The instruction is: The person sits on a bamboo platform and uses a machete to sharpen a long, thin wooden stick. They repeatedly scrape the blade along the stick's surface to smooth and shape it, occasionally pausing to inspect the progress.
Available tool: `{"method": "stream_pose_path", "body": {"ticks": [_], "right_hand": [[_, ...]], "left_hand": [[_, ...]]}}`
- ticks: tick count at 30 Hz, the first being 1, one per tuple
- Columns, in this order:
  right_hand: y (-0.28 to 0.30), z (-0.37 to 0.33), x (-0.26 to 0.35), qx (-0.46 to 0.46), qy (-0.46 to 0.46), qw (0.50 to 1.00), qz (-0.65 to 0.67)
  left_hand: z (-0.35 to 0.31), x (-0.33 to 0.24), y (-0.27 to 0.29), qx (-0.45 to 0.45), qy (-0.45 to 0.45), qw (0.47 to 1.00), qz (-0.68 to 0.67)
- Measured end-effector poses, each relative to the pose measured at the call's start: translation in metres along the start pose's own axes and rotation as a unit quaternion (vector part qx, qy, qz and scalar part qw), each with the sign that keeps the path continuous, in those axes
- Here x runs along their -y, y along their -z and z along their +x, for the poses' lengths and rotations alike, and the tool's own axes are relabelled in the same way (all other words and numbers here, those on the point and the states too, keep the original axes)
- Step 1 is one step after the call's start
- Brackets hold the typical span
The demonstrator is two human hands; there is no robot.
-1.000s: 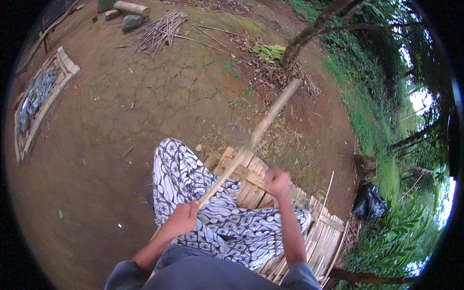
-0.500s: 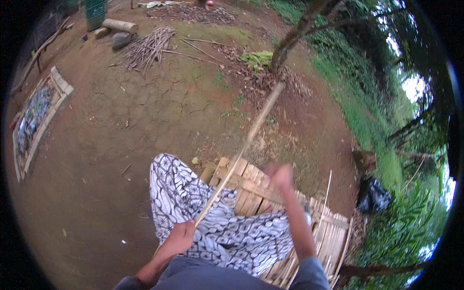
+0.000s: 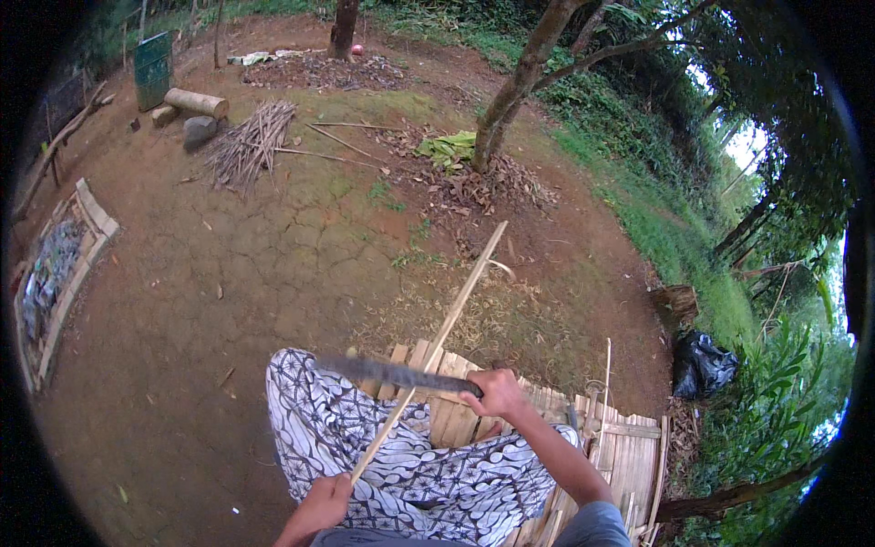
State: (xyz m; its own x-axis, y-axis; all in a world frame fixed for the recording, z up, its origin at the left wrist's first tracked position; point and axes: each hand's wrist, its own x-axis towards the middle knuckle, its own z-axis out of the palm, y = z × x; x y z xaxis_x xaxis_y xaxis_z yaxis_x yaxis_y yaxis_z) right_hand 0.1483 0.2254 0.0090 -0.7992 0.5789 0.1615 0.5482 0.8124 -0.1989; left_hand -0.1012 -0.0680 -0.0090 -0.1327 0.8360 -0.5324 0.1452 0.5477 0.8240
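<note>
The left hand is closed around a long, narrow, pale strip of split wood or bamboo, gripping it near its lower visible end, with the fingers curled in and the thumb side toward the far end. From that hand the strip slants away, forward and to the right, and a thin pale curl stands off it close to the far tip. The right hand, ahead and to the right of the left one, is folded tightly around the handle of a dark, long-bladed knife. The slightly blurred blade points leftward from the right hand and crosses the strip between the two hands and the far tip; whether it touches cannot be told. Beneath and beside both hands spreads white cloth with a dark pattern, over the wearer's legs. A pale slatted bamboo bench extends to the right of the right hand, and farther right lies a shiny black plastic bag. Well ahead of the left hand is a heap of thin brown sticks on bare earth.
</note>
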Motion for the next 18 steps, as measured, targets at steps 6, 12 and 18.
{"method": "stream_pose_path", "body": {"ticks": [6, 12, 18], "right_hand": [[0.019, 0.019, -0.171, -0.141, -0.463, 0.874, -0.038], [-0.013, -0.037, -0.244, -0.444, -0.564, 0.654, 0.240], [-0.020, -0.018, -0.145, -0.365, -0.477, 0.626, 0.497]], "left_hand": [[-0.032, 0.002, 0.001, -0.006, 0.020, 0.995, 0.100], [-0.046, 0.026, -0.014, 0.006, -0.065, 0.993, 0.096], [0.027, 0.014, 0.002, -0.096, -0.033, 0.991, 0.091]]}}
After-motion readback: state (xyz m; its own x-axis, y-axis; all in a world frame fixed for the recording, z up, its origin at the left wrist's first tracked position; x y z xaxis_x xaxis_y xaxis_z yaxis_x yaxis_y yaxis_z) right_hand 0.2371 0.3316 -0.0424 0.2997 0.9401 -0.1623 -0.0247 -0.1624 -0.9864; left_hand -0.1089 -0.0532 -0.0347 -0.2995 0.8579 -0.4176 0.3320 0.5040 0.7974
